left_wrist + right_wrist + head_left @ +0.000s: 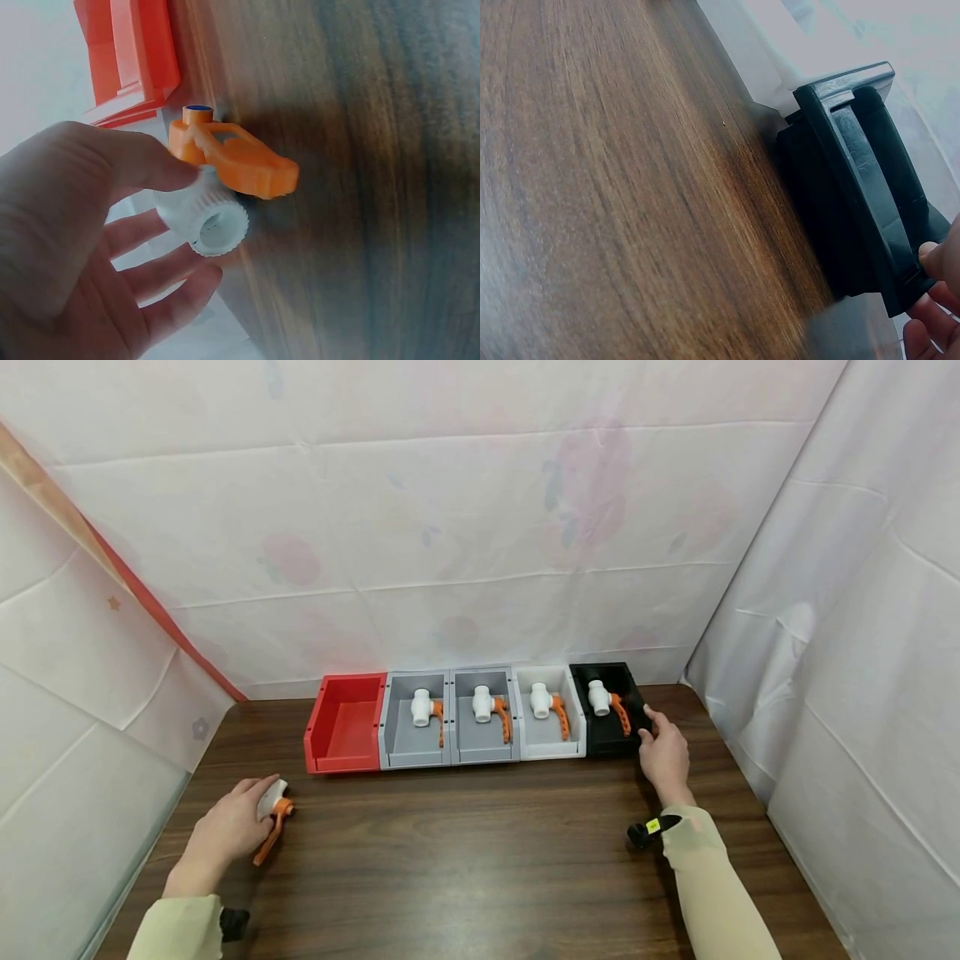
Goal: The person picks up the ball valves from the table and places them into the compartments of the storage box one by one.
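Observation:
Beside the table's left part, my left hand (225, 828) holds a white ball valve (214, 221) with an orange lever (259, 169). In the left wrist view the thumb lies across the valve's body, and its open socket end faces the camera. My right hand (666, 758) pinches the right wall of the black bin (613, 747), thumb inside and fingers outside, as the right wrist view shows. Inside that bin lies another white valve (599, 697) with an orange lever. Similar valves lie in the white bin (551, 750) and both grey bins (416, 758).
The red bin (343, 762) at the row's left end shows a bare floor. All the bins stand side by side at the back of the brown wooden table (450, 852). Pale patterned cloth (450, 527) hangs behind and on both sides.

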Available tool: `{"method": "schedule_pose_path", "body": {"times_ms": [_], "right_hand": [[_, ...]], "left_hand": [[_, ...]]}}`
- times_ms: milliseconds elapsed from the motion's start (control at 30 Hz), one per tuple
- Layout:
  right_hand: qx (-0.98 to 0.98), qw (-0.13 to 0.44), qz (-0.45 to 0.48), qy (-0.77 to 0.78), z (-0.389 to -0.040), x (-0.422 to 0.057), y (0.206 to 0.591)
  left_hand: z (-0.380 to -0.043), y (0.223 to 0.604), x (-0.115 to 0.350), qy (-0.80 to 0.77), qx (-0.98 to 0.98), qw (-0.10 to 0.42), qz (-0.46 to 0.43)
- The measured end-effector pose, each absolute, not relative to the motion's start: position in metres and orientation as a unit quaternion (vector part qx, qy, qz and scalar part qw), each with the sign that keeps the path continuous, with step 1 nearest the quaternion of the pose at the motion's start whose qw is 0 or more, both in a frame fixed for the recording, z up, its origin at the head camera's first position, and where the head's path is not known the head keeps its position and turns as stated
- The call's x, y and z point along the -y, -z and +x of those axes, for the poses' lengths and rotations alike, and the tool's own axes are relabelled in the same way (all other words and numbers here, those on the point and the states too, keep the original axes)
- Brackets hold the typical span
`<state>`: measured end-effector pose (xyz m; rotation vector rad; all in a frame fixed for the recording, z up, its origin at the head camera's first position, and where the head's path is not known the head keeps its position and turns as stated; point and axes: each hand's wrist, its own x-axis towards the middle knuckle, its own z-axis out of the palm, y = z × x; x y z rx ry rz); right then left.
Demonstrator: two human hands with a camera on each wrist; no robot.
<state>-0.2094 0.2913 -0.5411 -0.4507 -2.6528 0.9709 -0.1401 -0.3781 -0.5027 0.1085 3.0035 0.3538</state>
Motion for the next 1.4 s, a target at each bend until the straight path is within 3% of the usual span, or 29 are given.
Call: {"method": "schedule_pose_path", "body": {"times_ms": [1067, 1400], "right_hand": [[0.918, 0.152, -0.149, -0.335, -0.208, -0.289, 0.54], [0.919, 0.151, -0.151, -0.332, -0.208, -0.29, 0.54]], "left_hand": [[-0.143, 0.511, 0.38, -0.111, -0.993, 0.046, 0.01], [-0.144, 0.512, 0.381, -0.134, -0.991, 0.001, 0.029]]}}
